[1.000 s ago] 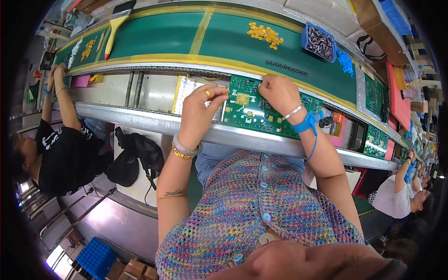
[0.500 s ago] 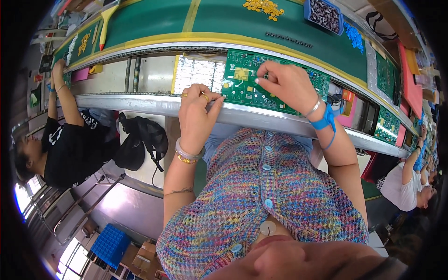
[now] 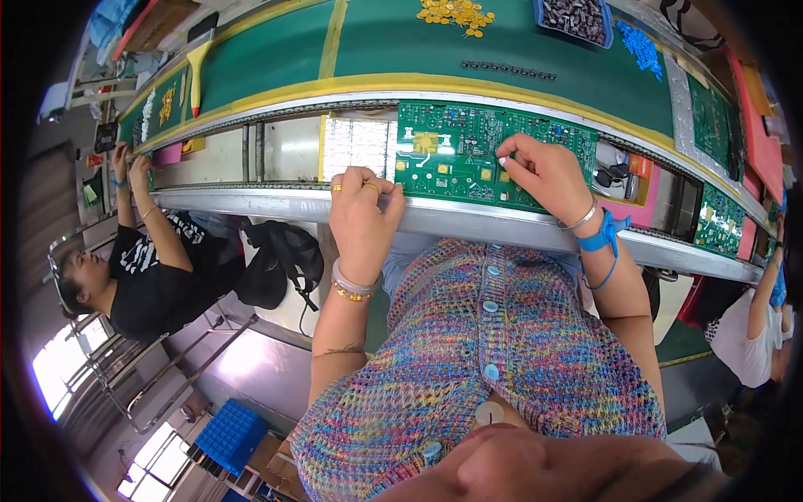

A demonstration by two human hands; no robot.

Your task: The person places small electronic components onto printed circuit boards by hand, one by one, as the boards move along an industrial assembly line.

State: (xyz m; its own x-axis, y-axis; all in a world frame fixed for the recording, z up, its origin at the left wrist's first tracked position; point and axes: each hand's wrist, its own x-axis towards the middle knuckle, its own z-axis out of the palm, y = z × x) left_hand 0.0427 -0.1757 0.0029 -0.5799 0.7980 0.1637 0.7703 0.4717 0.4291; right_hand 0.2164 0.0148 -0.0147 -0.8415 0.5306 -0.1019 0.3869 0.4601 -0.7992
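A large green circuit board (image 3: 443,180) with small parts on it lies across the two metal rails in front of me. My left hand (image 3: 365,219) has its fingers curled over the near rail, thumb and fingertips beside the board's lower left corner. Whether anything is between them is hidden. Over the right half of the board hovers my right hand (image 3: 548,177), thumb and forefinger brought together. Anything in that pinch is too small to make out. A blue strap (image 3: 604,234) circles my right wrist.
Beyond the far rail, a green work surface (image 3: 385,50) bears yellow disc parts (image 3: 456,14), a row of black parts (image 3: 508,70), a blue bin (image 3: 575,18) of dark parts and loose blue parts (image 3: 640,50). Another board (image 3: 719,219) sits to the right. Co-workers (image 3: 150,276) work on both sides.
My right hand has moved to the right over the board, still pinched. My left hand stays by the board's left corner. The whole view has shifted slightly. The co-worker on the left has moved their arms.
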